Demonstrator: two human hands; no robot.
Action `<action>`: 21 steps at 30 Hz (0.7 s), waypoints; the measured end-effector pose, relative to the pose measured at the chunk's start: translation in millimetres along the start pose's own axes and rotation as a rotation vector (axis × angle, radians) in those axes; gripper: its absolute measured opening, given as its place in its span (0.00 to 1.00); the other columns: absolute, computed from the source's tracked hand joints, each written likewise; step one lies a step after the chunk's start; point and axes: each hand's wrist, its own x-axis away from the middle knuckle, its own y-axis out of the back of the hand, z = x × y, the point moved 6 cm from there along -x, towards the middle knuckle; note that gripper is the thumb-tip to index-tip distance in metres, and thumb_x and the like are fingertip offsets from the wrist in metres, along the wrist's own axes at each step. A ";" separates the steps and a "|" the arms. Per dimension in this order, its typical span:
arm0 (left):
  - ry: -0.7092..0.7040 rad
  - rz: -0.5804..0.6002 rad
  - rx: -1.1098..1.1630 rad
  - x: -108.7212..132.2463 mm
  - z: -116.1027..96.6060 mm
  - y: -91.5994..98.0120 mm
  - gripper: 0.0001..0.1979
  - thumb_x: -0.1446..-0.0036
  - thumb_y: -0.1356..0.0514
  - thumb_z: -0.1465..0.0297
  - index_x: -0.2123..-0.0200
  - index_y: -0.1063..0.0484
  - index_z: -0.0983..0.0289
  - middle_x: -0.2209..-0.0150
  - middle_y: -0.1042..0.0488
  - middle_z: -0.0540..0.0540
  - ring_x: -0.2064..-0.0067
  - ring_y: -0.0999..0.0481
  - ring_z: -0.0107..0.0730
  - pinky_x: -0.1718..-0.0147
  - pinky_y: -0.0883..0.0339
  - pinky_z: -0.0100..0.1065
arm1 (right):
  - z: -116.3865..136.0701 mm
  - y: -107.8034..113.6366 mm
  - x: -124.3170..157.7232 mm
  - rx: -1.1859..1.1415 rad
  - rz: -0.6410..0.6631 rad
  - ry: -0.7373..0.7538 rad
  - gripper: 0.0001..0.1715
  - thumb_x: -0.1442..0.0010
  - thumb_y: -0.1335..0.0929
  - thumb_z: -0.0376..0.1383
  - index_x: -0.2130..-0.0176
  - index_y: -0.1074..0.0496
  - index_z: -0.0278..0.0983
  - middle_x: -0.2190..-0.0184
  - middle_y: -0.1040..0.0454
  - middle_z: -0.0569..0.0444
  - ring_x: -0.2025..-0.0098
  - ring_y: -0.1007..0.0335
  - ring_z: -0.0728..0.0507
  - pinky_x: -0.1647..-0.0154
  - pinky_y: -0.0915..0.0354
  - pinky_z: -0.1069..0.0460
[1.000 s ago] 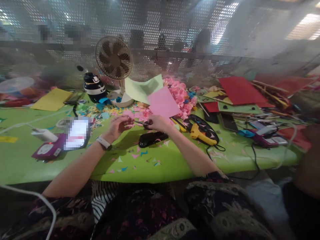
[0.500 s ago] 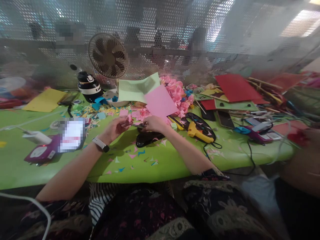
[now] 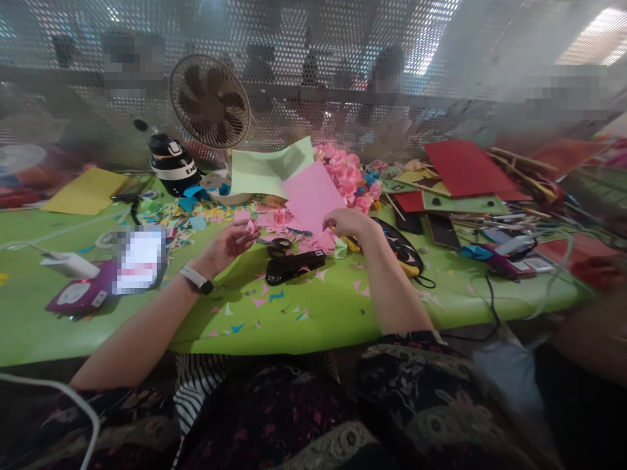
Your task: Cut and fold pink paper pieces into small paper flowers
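My left hand [image 3: 229,247], with a white-banded watch on the wrist, pinches a small curled piece of pink paper [image 3: 251,226]. To its right, a pair of dark-handled scissors [image 3: 278,247] lies on the green table. A black stapler [image 3: 294,266] rests just in front of the scissors. My right hand [image 3: 347,224] is over the lower right part of a pink paper sheet [image 3: 313,194], fingers loosely bent and seemingly holding nothing. Below its wrist a yellow glue gun [image 3: 409,269] is partly hidden by the forearm.
Pink paper flowers [image 3: 347,173] are heaped behind the sheet. A fan [image 3: 210,101] and a black bottle [image 3: 172,166] stand at the back left. Paper scraps [image 3: 277,297] litter the green table. A phone [image 3: 140,261] lies left; red paper [image 3: 465,168] lies right.
My right hand has let go of the scissors, which now lie on the table, and has moved right and away from me. My left hand still holds the pink paper piece.
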 end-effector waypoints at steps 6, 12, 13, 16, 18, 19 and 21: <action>-0.012 0.006 0.010 2.5 -1.0 -0.4 0.08 0.49 0.39 0.81 0.65 0.23 0.68 0.66 0.18 0.56 0.65 0.18 0.27 0.65 0.24 0.22 | 11.5 -5.7 -7.6 -0.061 -0.011 0.096 0.19 0.54 0.30 0.23 0.64 0.17 0.38 0.62 0.20 0.51 0.62 0.28 0.43 0.67 0.39 0.53; -0.073 0.029 -0.037 3.2 -3.2 -2.5 0.09 0.52 0.36 0.82 0.66 0.21 0.68 0.67 0.18 0.55 0.64 0.19 0.26 0.62 0.25 0.22 | 15.2 -7.6 -14.1 -0.181 0.005 0.160 0.09 0.51 0.29 0.28 0.68 0.18 0.36 0.68 0.20 0.53 0.65 0.27 0.46 0.66 0.39 0.54; -0.079 0.027 -0.045 3.3 -3.4 -2.4 0.09 0.52 0.35 0.82 0.66 0.21 0.67 0.66 0.18 0.55 0.64 0.19 0.25 0.62 0.25 0.22 | 15.8 -6.3 -14.2 -0.219 -0.007 0.174 0.07 0.51 0.29 0.29 0.69 0.19 0.36 0.69 0.20 0.53 0.65 0.27 0.46 0.65 0.38 0.54; -0.081 0.025 -0.078 3.1 -3.1 -0.8 0.08 0.51 0.34 0.81 0.66 0.21 0.66 0.65 0.18 0.55 0.63 0.19 0.26 0.63 0.25 0.23 | 16.5 -1.0 -13.1 -0.396 -0.070 0.179 0.03 0.50 0.28 0.29 0.73 0.22 0.35 0.73 0.21 0.54 0.67 0.28 0.46 0.64 0.36 0.53; -0.075 0.030 -0.109 2.8 -2.4 1.3 0.08 0.50 0.33 0.80 0.65 0.20 0.65 0.65 0.17 0.54 0.64 0.18 0.28 0.66 0.25 0.24 | 17.1 0.1 -12.3 -0.581 -0.097 0.138 0.04 0.49 0.29 0.28 0.74 0.25 0.35 0.75 0.24 0.54 0.71 0.28 0.47 0.65 0.34 0.52; -0.073 0.038 -0.127 2.8 -2.0 2.2 0.08 0.50 0.32 0.79 0.65 0.20 0.64 0.64 0.17 0.54 0.64 0.18 0.29 0.68 0.25 0.24 | 18.4 -0.2 -11.9 -0.676 -0.107 0.113 0.05 0.49 0.29 0.27 0.74 0.26 0.35 0.77 0.25 0.55 0.73 0.29 0.48 0.67 0.34 0.52; -0.070 0.060 -0.158 2.5 -1.3 2.9 0.09 0.50 0.31 0.77 0.63 0.20 0.63 0.61 0.17 0.55 0.63 0.17 0.31 0.71 0.26 0.25 | 24.1 -1.1 -11.3 -0.826 -0.136 0.079 0.06 0.48 0.29 0.27 0.74 0.28 0.35 0.79 0.27 0.56 0.76 0.31 0.49 0.69 0.33 0.51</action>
